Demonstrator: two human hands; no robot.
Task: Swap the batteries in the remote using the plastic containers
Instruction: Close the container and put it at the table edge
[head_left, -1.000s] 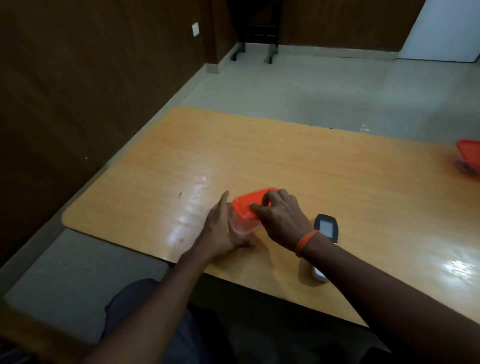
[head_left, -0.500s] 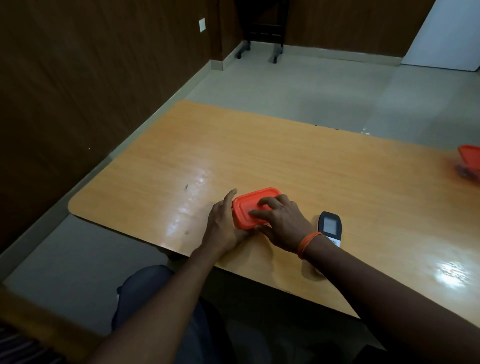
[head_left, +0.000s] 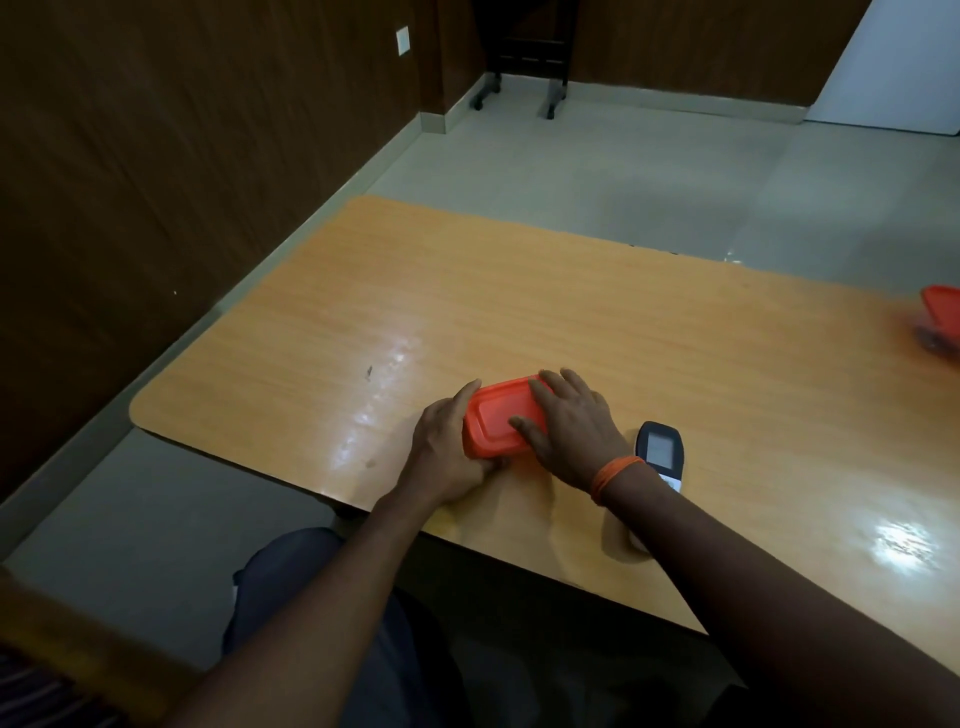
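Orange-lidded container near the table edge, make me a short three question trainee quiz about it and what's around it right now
1. True or false: the lid of the near container is off and lying on the table.
2. Which hand lies on top of the lid? A) left hand B) right hand C) neither
3. Fill in: the remote lies on the container's ____ side, partly hidden under the person's forearm.

Key
1. False. The lid sits on the container.
2. B. The left hand grips the container's left side.
3. Right. A second orange-lidded container sits far off at the table's right edge.
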